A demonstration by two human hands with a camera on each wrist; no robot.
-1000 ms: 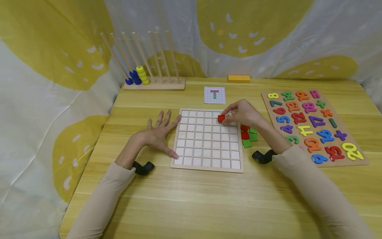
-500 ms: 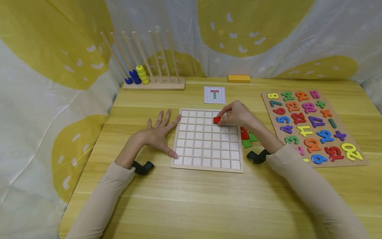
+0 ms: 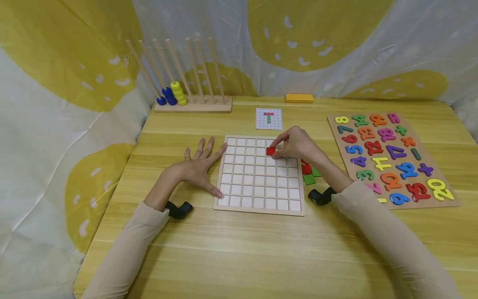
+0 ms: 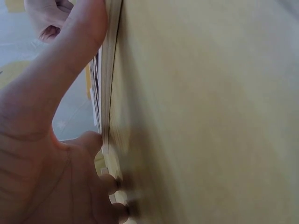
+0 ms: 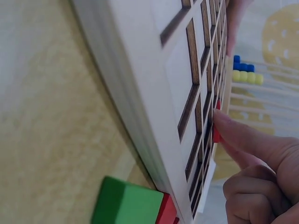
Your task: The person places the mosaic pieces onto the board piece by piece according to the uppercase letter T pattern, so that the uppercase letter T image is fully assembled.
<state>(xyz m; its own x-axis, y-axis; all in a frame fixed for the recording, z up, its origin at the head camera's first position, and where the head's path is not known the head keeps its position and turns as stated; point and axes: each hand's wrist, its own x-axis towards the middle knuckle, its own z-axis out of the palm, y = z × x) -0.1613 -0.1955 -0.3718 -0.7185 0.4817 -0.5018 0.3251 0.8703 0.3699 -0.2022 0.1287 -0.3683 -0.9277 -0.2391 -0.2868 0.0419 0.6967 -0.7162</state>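
A wooden grid board (image 3: 257, 211) with pale square cells lies flat on the table. My right hand (image 3: 300, 143) pinches a red square tile (image 3: 270, 151) between thumb and index finger, right at a cell in the second row from the far edge. In the right wrist view the red tile (image 5: 216, 135) stands slightly proud of the grid. My left hand (image 3: 196, 170) is spread along the board's left side, thumb at the near corner and index fingertip at the far corner. Red tiles (image 3: 306, 169) and green tiles (image 3: 309, 179) lie beside the board's right edge, partly hidden by my right arm.
Behind the board lies a pattern card (image 3: 275, 120) showing a red and green T. A peg rack (image 3: 194, 109) with blue and yellow beads stands at back left. A yellow block (image 3: 298, 98) is at the rear, and a number puzzle board (image 3: 452, 202) on the right.
My right hand has moved the red tile a little to the left and lowered it into or onto a grid cell. The left hand has stayed in place.
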